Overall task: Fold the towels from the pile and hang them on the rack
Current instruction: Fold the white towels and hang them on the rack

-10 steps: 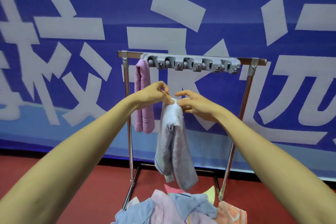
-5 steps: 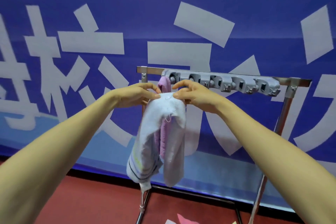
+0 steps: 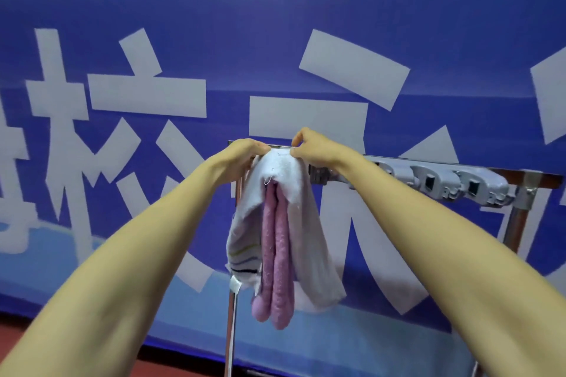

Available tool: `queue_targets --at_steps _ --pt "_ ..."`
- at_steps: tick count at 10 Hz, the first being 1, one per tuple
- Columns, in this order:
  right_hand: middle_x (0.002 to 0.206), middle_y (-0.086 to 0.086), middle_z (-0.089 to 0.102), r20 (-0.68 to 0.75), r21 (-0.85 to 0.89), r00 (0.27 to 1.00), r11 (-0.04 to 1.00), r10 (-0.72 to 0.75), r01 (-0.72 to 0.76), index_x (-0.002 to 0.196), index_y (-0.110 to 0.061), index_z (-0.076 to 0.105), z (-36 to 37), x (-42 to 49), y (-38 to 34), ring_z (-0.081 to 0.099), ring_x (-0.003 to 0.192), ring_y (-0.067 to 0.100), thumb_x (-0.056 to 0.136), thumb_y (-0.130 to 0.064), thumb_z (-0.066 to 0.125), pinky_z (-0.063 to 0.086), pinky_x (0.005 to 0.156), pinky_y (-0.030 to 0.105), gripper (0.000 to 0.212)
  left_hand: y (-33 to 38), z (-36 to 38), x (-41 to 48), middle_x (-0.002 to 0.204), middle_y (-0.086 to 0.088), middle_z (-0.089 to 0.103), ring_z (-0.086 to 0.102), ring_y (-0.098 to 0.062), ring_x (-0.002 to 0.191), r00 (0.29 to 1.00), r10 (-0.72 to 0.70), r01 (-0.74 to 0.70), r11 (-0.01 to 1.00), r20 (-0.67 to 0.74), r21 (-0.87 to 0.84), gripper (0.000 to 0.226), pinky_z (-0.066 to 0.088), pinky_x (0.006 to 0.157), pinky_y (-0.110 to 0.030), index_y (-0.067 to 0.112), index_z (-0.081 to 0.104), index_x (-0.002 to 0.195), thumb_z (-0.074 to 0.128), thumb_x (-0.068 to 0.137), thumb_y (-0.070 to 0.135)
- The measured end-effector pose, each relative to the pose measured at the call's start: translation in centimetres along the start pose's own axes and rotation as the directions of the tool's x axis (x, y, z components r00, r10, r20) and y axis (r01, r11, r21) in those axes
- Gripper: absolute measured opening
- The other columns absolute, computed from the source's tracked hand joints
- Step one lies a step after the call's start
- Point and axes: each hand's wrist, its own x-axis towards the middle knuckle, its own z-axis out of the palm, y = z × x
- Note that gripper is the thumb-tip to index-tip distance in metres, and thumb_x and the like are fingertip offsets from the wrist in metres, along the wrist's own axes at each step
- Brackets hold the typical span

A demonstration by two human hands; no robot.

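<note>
At the left end of the rack (image 3: pixel 517 223), a pale towel (image 3: pixel 303 208) is held folded, long axis vertical, both halves hanging down. Thin stripes are seen near its lower left edge. Its top fold is pinched by the left hand (image 3: pixel 245 153) and right hand (image 3: pixel 315 147), arms outstretched.

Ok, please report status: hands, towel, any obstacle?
Left grip and right grip pinch white towel top edge at rack bar. Not yet hung. Purple towel hangs at same spot.
</note>
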Motion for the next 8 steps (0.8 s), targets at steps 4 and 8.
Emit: queue_targets --at_steps 4,8 --pt "0.103 0.015 0.055 0.119 0.073 0.991 0.994 0.068 -0.077 0.118 -0.021 0.042 1.1 1.8 2.4 0.046 0.081 0.023 0.091 -0.022 0.052 0.042 0.066 0.037 0.029 -3.3 0.5 1.9 0.101 -0.019 0.068 0.065 -0.03 0.092 0.993 -0.104 0.11 0.984 0.053 -0.143 0.037 0.052 0.085 -0.038 -0.005 0.065 0.109 0.054 0.082 0.017" --pt "0.104 0.007 0.06 -0.004 -0.131 1.0 0.991 -0.014 0.014 0.122 -0.017 0.041 2.4 1.9 2.4 0.059 0.091 0.024 0.092 -0.03 0.051 0.053 0.07 0.035 0.033 -4.9 2.6 2.3 0.086 -0.007 0.06 0.058 -0.019 0.074 0.964 -0.146 0.122 0.985 -0.221 -0.119 0.012 0.053 0.075 -0.035 0.01 0.06 0.084 0.053 0.092 0.017"
